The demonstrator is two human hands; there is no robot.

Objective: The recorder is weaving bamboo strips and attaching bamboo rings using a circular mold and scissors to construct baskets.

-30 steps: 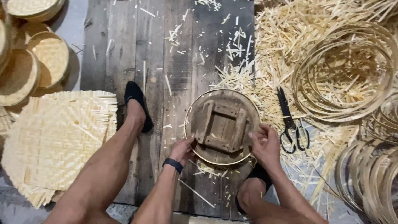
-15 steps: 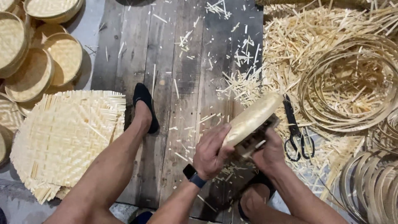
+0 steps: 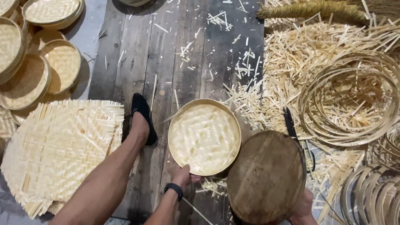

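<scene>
Your left hand (image 3: pixel 182 175) pinches the near rim of a round, pale woven bamboo tray (image 3: pixel 204 136) lying on dark wooden floorboards (image 3: pixel 137 54). Just right of the tray, your right hand (image 3: pixel 303 206) grips one brown wooden disc (image 3: pixel 266 177) from below. Bamboo offcuts (image 3: pixel 291 66) lie beyond it; left of the tray, several finished trays (image 3: pixel 62 62) are stacked.

Left hand (image 3: pixel 182 175): low centre of the head view, forearm rising from the bottom edge, a dark band around the wrist. Fingers curled closed in a pinch grip, thumb on top, knuckles toward the camera.

Right hand (image 3: pixel 303 208): bottom right corner, only partly in view, the rest hidden. Visible fingers wrapped closed in a grip, palm turned inward.

Left leg: bare, stretched forward from the lower left, foot in a dark slipper, sole flat.

Hands held well apart, both at about the same height.
</scene>
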